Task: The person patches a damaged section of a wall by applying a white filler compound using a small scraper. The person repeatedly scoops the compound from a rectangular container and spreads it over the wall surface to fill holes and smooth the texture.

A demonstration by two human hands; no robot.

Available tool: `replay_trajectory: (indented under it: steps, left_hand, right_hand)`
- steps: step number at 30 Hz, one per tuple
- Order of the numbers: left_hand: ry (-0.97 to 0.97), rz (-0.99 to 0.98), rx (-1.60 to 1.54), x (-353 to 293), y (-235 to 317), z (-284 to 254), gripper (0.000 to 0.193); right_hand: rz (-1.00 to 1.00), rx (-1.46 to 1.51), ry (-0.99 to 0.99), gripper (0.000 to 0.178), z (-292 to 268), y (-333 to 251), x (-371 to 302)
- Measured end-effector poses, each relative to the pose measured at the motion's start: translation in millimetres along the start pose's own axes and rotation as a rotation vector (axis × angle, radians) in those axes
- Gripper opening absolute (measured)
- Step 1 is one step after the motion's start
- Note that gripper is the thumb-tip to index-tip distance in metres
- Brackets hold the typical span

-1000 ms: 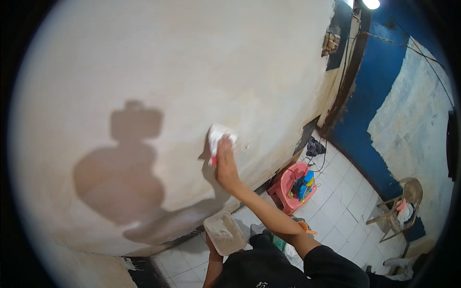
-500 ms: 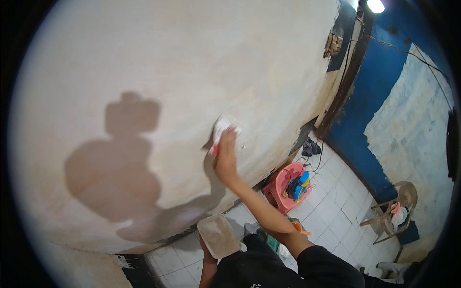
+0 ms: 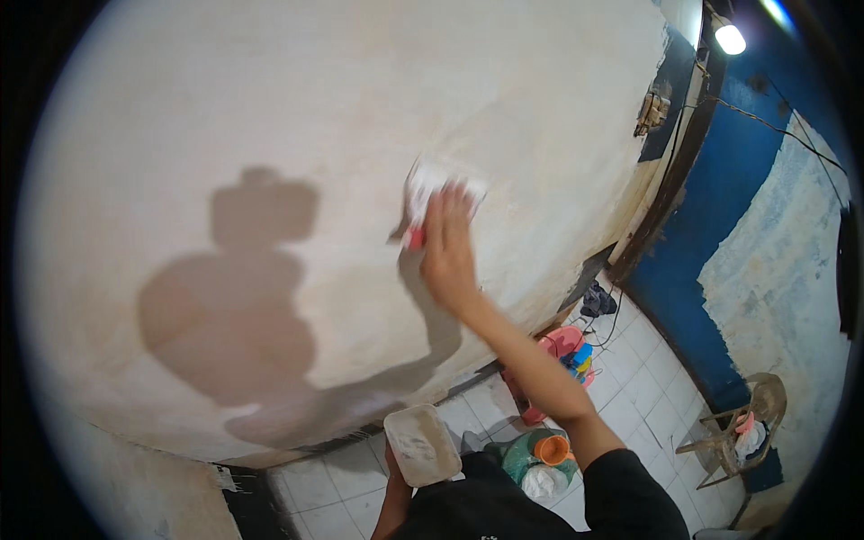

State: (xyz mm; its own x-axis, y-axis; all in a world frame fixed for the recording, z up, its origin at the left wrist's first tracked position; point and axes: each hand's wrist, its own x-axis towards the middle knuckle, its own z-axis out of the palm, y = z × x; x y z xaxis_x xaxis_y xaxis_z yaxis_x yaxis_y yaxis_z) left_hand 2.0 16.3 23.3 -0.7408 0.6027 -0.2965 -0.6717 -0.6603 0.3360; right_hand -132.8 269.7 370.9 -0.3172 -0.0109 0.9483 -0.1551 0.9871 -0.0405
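Note:
My right hand [image 3: 452, 256] is closed on a putty knife [image 3: 434, 183], its wide blade smeared white and a bit of red showing at its edge. The blade lies against the whitish, patchy wall [image 3: 360, 99] in front of me. Low down near my body, my left hand [image 3: 393, 470] grips a pale rectangular tub [image 3: 430, 441] by its left side. Pale residue lines the inside of the tub. Most of the left fingers are hidden behind it.
Beside me on the tiled floor [image 3: 333, 477] stand a green container [image 3: 515, 459] and an orange cup [image 3: 552, 449]. A pink stool [image 3: 562, 340] holds blue and yellow items. Further right are a worn chair [image 3: 765, 405], a blue wall [image 3: 684, 216] and hanging wires [image 3: 765, 117].
My right hand has moved the putty knife up and slightly right along the wall. The view has shifted, bringing the green container and orange cup more into sight. My left hand still holds the tub.

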Motion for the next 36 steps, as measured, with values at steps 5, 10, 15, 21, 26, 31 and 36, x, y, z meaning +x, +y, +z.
replay_trajectory:
  steps: [5,10,15,21,26,31,36]
  left_hand:
    - [0.008,0.002,-0.019,-2.1,3.6,-5.4,0.058]
    - [0.005,-0.004,-0.027,-7.5,6.6,-3.9,0.058]
    - [0.000,-0.016,-0.046,-9.1,4.9,1.2,0.058]
    - [0.013,-0.013,-0.055,-8.3,8.1,-4.4,0.057]
    - [0.014,0.001,-0.041,-9.6,16.0,-1.9,0.057]
    - [0.030,-0.043,-0.062,-10.1,7.3,7.4,0.057]
    - [0.064,0.026,-0.017,1.2,0.9,-12.8,0.058]
  right_hand:
    - [-0.088,0.191,-0.337,0.059,-15.6,-55.7,-90.2]
    - [-0.066,0.060,-0.062,0.061,-57.4,-7.3,8.7]
    - [-0.027,-0.139,0.069,0.056,-32.0,0.7,62.7]
    - [-0.091,0.122,-0.358,0.059,-19.8,-61.0,-64.6]
    - [-0.051,0.165,-0.277,0.062,-73.7,-53.3,-28.8]
    - [0.008,-0.186,0.072,0.061,-45.5,18.6,41.4]
    - [-0.033,-0.079,-0.185,0.059,-7.7,-25.1,-50.6]
